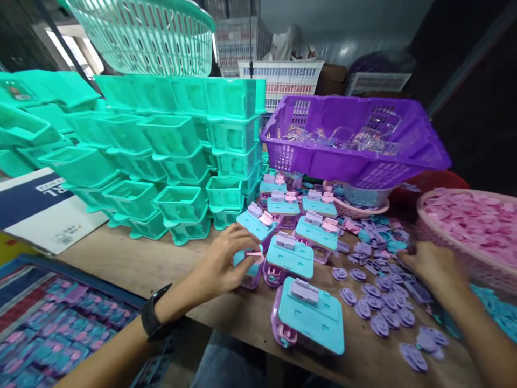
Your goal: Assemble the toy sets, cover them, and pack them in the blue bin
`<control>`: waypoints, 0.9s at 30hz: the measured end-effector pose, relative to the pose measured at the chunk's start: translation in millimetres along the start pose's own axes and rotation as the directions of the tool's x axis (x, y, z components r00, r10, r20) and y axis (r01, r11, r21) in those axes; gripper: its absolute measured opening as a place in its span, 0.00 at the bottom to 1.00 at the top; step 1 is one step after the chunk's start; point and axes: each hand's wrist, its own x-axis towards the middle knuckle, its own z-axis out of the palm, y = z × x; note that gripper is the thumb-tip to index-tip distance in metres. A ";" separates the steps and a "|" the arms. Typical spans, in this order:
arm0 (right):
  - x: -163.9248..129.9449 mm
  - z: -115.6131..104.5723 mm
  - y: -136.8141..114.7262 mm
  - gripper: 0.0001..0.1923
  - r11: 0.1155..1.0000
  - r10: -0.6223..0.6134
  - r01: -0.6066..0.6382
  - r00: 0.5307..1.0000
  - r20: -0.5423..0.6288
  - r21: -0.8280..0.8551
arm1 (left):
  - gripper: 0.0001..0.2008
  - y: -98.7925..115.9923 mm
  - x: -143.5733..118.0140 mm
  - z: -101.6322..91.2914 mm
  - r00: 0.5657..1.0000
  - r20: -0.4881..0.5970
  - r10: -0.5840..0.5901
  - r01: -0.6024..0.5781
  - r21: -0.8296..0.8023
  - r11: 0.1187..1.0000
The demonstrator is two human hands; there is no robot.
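Head view: your left hand (226, 264) pinches a small pink clip (255, 255) between thumb and fingertips, pressing it against a teal-lidded box (247, 269) with a purple base that stands on the bench (137, 264) near its front edge. A black wristwatch (155, 320) sits on that wrist. Your right hand (434, 269) lies palm down, well apart from the left, fingers loosely curled over the scattered purple parts (377, 307) toward the bench's right end; motion blur hides whether it grips any of them.

Around the held box, further teal-lidded boxes (309, 315) stand in a loose group running from the front edge toward the middle of the bench, each carrying lilac or pink latches on its lid. Behind them, a purple basket (355, 156) rests tilted on lower containers and holds clear pieces. A pink basket (468, 231) of pink parts sits at the right edge. Stacked teal trays (161, 156) fill the far left of the bench, with a teal basket (149, 35) on top. A white-and-blue carton (40, 213) lies at the left edge.
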 end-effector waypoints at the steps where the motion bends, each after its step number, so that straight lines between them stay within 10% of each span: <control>1: -4.1 -6.4 -9.9 0.19 0.997 0.035 -0.035 0.999 0.005 0.076 | 0.06 0.3 -0.7 0.1 1.000 0.020 0.014 -0.014 0.011 1.000; 5: -33.1 -21.4 -68.8 0.10 0.783 0.079 -0.198 0.972 0.221 0.590 | 0.05 1.4 -4.4 -3.2 0.997 0.077 -0.019 0.014 0.072 0.997; 9: -67.9 -17.8 -144.4 0.24 0.630 -0.281 -0.113 0.889 0.362 0.768 | 0.05 1.9 -16.8 -14.1 0.989 0.121 -0.080 0.062 0.146 0.987; 15: -84.0 8.2 -223.3 0.12 0.624 -0.667 0.429 0.728 0.159 0.653 | 0.06 -0.1 -42.2 -22.7 0.986 0.092 -0.140 0.116 0.231 0.966; 27: -96.4 43.7 -241.6 0.07 0.656 -0.740 0.660 0.657 0.141 0.367 | 0.06 -5.9 -39.7 -12.6 0.971 0.188 -0.147 0.092 0.273 0.958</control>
